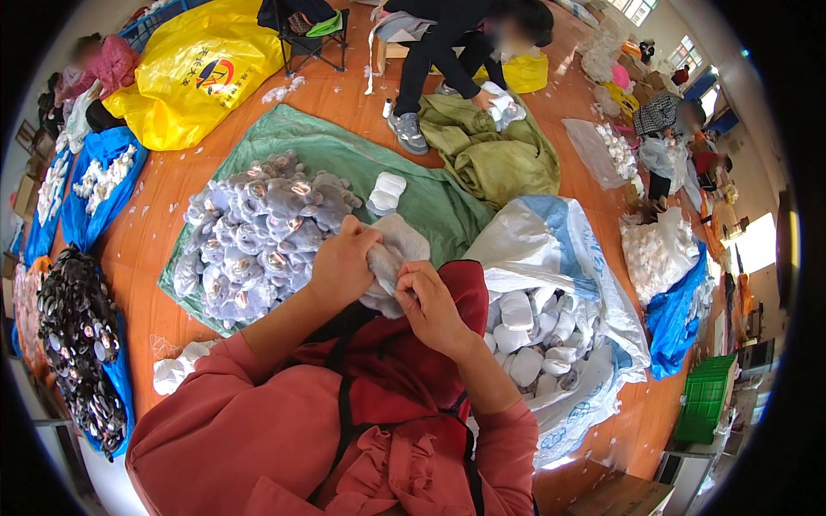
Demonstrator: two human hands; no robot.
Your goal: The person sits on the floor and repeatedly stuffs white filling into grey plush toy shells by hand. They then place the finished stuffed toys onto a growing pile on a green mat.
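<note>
Orange floor (340,101) runs beneath crinkled green sheeting (323,142), and at centre frame the left hand (338,268) and right hand (433,308), both curled tight, pinch a fuzzy, rumpled, rounded pale-grey fabric piece (401,242).

A workshop: a grey plush pile (258,232) left of centre, a filled sack (535,236) right, workers (658,113) upper right.

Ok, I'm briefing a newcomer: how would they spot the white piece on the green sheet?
Find the large green sheet on the orange floor. Right of its heap of grey plush pieces lies a rounded white piece, set apart by being white, not grey.
</note>
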